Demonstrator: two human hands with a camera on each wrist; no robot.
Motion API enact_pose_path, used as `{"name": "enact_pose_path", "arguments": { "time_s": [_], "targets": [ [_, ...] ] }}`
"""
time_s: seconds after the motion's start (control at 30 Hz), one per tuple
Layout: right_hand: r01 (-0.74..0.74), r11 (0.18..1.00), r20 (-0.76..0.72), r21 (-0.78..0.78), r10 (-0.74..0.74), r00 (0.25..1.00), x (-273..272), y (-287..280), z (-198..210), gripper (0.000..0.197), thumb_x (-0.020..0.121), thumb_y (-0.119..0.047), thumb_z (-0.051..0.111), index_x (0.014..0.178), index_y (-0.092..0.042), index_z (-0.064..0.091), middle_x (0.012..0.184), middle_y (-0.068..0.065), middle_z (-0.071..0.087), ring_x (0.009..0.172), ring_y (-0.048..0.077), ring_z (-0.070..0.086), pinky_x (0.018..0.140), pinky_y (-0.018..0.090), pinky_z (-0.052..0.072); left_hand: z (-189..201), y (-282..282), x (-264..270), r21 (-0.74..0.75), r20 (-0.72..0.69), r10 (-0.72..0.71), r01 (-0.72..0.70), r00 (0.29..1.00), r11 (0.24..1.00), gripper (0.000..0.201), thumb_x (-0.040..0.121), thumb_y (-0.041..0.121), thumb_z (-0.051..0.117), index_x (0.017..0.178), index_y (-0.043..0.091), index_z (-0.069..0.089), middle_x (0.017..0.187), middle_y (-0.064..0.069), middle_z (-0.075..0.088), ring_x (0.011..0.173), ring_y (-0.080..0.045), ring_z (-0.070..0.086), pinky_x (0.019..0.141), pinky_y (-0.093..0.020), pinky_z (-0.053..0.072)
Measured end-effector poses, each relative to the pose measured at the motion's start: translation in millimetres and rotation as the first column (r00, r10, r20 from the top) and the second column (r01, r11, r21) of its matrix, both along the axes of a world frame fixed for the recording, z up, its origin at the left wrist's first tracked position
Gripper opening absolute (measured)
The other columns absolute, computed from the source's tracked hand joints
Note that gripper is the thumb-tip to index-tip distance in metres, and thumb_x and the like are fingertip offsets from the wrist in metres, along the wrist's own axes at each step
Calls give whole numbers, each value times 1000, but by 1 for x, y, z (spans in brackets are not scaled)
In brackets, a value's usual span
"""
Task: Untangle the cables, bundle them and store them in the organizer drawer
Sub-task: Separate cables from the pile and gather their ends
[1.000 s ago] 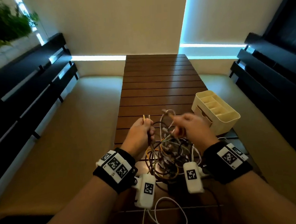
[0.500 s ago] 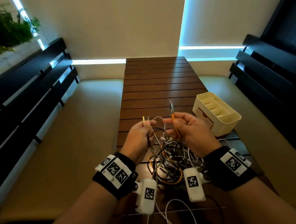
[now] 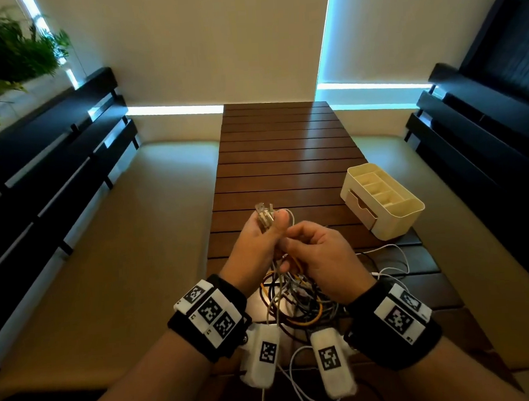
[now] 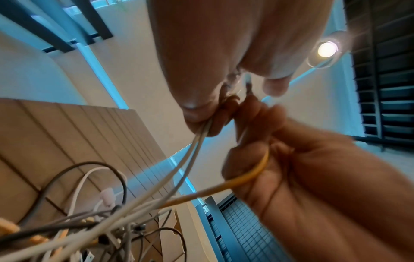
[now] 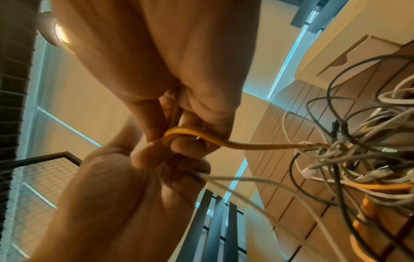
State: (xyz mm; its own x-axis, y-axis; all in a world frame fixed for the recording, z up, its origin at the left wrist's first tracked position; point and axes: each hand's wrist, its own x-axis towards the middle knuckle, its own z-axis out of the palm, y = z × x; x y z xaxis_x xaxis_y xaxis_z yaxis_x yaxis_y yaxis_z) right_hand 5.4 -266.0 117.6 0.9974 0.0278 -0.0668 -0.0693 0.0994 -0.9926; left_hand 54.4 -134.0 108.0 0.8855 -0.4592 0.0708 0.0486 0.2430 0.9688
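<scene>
A tangle of cables [image 3: 293,303] in white, grey, black and yellow lies on the wooden slat table [image 3: 285,156] between my wrists. My left hand [image 3: 259,234] is raised above it and grips several pale cables [image 4: 197,141], whose clear plugs [image 3: 264,215] stick up past the thumb. My right hand [image 3: 313,246] is pressed against the left, its fingers curled round a yellow cable [image 5: 201,137] that runs down into the tangle [image 5: 358,159]. The cream organizer [image 3: 410,206] stands to the right, its drawer [image 3: 361,209] pushed in.
A loose white cable [image 3: 394,254] trails on the table near the organizer's front corner. Cushioned benches [image 3: 122,253] run along both sides of the table, with dark slatted backrests [image 3: 55,156]. A plant [image 3: 7,57] is at the far left. The far half of the table is bare wood.
My right hand has moved left with the yellow cable and now touches my left hand. The left hand has lifted slightly, and the plug ends now stand together above it.
</scene>
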Motion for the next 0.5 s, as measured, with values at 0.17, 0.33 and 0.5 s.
{"name": "enact_pose_path", "arguments": {
  "time_s": [0.17, 0.33, 0.5],
  "targets": [
    [-10, 1000, 50, -10, 10, 999, -1, 5, 3, 13, 96, -5, 58, 103, 5, 63, 78, 10, 70, 62, 17, 67, 58, 23, 56, 3, -3, -6, 16, 56, 128, -129, 990, 992, 40, 97, 43, 43, 76, 9, 46, 58, -1, 45, 43, -9, 45, 41, -22, 40],
    [57, 996, 90, -62, -51, 995, -3, 2, -5, 10, 96, -12, 60, 95, -3, 65, 71, 1, 67, 65, 15, 65, 62, 23, 54, 7, -1, -7, 68, 129, 163, -173, 978, 983, 45, 88, 57, 40, 83, 13, 45, 62, 5, 44, 53, -9, 44, 50, -24, 42],
    [114, 980, 79, 160, -128, 989, 2, 5, -2, 12, 96, -14, 55, 93, -5, 62, 66, 1, 62, 61, 14, 59, 58, 25, 53, 14, 1, -10, 19, 124, 46, -49, 991, 999, 31, 91, 40, 49, 97, 9, 45, 60, 7, 54, 53, -10, 52, 52, -25, 47]
  ]
}}
